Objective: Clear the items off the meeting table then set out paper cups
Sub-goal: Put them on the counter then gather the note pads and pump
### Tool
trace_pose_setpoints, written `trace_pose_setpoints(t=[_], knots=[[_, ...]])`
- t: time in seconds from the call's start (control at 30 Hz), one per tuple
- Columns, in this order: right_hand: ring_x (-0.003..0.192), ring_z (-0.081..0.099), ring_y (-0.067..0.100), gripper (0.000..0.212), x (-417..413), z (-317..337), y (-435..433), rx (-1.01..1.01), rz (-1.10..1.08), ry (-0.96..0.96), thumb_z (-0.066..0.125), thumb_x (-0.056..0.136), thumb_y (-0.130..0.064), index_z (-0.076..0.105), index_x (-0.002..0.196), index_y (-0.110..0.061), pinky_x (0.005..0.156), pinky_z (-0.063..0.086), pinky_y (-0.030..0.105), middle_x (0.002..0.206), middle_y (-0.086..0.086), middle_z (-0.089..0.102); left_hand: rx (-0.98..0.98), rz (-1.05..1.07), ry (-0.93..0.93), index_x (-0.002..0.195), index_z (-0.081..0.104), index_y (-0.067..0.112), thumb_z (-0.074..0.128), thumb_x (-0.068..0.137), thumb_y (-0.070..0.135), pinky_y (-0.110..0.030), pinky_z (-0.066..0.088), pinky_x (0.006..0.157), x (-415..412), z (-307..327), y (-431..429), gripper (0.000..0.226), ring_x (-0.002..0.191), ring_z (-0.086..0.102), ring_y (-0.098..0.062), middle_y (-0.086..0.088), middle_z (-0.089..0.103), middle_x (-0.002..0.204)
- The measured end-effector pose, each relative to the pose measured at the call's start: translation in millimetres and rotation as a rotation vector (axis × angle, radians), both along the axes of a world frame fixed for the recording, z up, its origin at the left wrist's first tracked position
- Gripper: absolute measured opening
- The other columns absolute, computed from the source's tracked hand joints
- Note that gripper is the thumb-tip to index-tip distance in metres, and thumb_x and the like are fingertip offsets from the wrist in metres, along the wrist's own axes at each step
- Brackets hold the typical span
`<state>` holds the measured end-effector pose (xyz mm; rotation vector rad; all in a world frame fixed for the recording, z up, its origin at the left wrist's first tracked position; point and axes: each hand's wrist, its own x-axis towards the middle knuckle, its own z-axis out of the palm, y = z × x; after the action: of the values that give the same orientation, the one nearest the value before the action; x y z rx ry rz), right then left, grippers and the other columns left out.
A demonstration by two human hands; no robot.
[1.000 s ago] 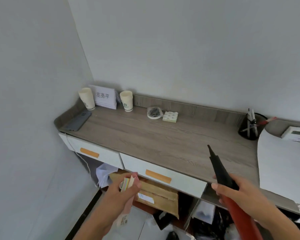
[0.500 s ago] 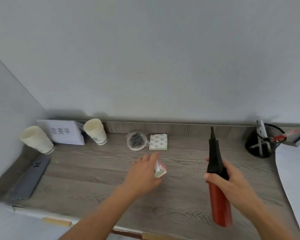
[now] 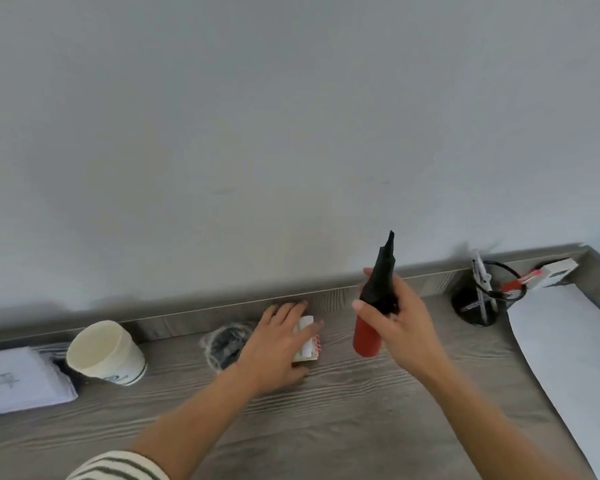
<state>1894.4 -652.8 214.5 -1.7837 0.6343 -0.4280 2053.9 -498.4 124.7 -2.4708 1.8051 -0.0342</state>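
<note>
I'm pressing my left hand (image 3: 278, 344) flat on a small card stack (image 3: 307, 341) at the counter's (image 3: 361, 427) back, while my right hand (image 3: 392, 320) is clasping the red-and-black pump (image 3: 373, 306). Clearing is underway; one paper cup (image 3: 106, 353) is waiting nearby, not yet set out.

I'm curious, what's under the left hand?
A small stack of cards sticks out beneath the left hand, lying on the desk. The rest is covered.

A striped sleeve (image 3: 118, 465), white with dark bands, covers the left upper arm; both forearms are bare.
</note>
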Motion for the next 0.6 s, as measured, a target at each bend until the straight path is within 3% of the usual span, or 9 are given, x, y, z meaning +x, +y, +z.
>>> trace_pose_setpoints(t=[0.07, 0.17, 0.3, 0.37, 0.47, 0.53, 0.6], knots=[[0.104, 0.058, -0.014, 0.044, 29.2, -10.0, 0.1, -0.017, 0.03, -0.015, 0.072, 0.085, -0.021, 0.051, 0.121, -0.036, 0.081, 0.045, 0.001, 0.115, -0.016, 0.065, -0.098, 0.025, 0.011, 0.114, 0.06, 0.025, 0.063, 0.062, 0.057, -0.044, 0.052, 0.091, -0.9, -6.9, 9.9, 0.061, 0.109, 0.06, -0.03, -0.01, 0.062, 0.121], [0.102, 0.055, -0.02, 0.046, 59.3, -30.7, -1.0, -0.047, 0.08, 0.017, 0.073, 0.084, -0.017, 0.051, 0.123, -0.029, 0.083, 0.039, -0.006, 0.126, -0.009, 0.063, -0.142, 0.105, 0.051, 0.09, 0.068, 0.022, 0.076, 0.064, 0.046, -0.039, 0.056, 0.075, 1.0, -18.2, 19.6, 0.037, 0.095, 0.064, -0.027, -0.005, 0.066, 0.101], [0.095, 0.053, -0.025, 0.045, 72.1, -49.4, -1.1, -0.138, 0.065, 0.059, 0.076, 0.082, -0.023, 0.053, 0.12, -0.027, 0.078, 0.039, -0.006, 0.111, -0.017, 0.063, -0.197, 0.192, 0.136, 0.091, 0.068, 0.019, 0.077, 0.067, 0.043, -0.04, 0.057, 0.076, 2.6, -25.3, 15.0, 0.034, 0.095, 0.062, -0.027, -0.005, 0.064, 0.1], [0.094, 0.056, -0.02, 0.045, 72.4, -53.9, -2.0, -0.181, 0.048, 0.078, 0.077, 0.08, -0.029, 0.053, 0.119, -0.029, 0.078, 0.044, 0.001, 0.103, -0.023, 0.061, -0.219, 0.227, 0.138, 0.094, 0.068, 0.018, 0.074, 0.07, 0.041, -0.042, 0.057, 0.078, -1.6, -25.5, 10.5, 0.034, 0.098, 0.061, -0.029, -0.007, 0.064, 0.103], [0.096, 0.058, -0.003, 0.054, 70.3, -55.6, -3.7, -0.215, 0.066, 0.128, 0.077, 0.078, -0.035, 0.054, 0.125, -0.023, 0.09, 0.05, 0.02, 0.105, -0.017, 0.062, -0.219, 0.244, 0.113, 0.105, 0.067, 0.019, 0.069, 0.074, 0.042, -0.046, 0.053, 0.088, -9.3, -24.4, 11.5, 0.039, 0.109, 0.058, -0.032, -0.009, 0.062, 0.114], [0.106, 0.056, 0.005, 0.067, 65.4, -55.5, -4.1, -0.232, 0.082, 0.154, 0.079, 0.075, -0.038, 0.049, 0.132, -0.022, 0.098, 0.05, 0.033, 0.116, -0.012, 0.061, -0.249, 0.288, 0.134, 0.116, 0.064, 0.02, 0.065, 0.077, 0.043, -0.047, 0.047, 0.098, -15.0, -19.0, 20.6, 0.045, 0.121, 0.054, -0.032, -0.01, 0.058, 0.128], [0.119, 0.051, 0.009, 0.081, 55.2, -56.8, -4.0, -0.272, 0.043, 0.133, 0.081, 0.072, -0.04, 0.041, 0.141, -0.021, 0.101, 0.048, 0.035, 0.133, -0.007, 0.054, -0.363, 0.388, 0.174, 0.12, 0.063, 0.021, 0.061, 0.08, 0.043, -0.044, 0.046, 0.101, -23.1, -11.5, 38.7, 0.045, 0.123, 0.052, -0.027, -0.008, 0.056, 0.133]])
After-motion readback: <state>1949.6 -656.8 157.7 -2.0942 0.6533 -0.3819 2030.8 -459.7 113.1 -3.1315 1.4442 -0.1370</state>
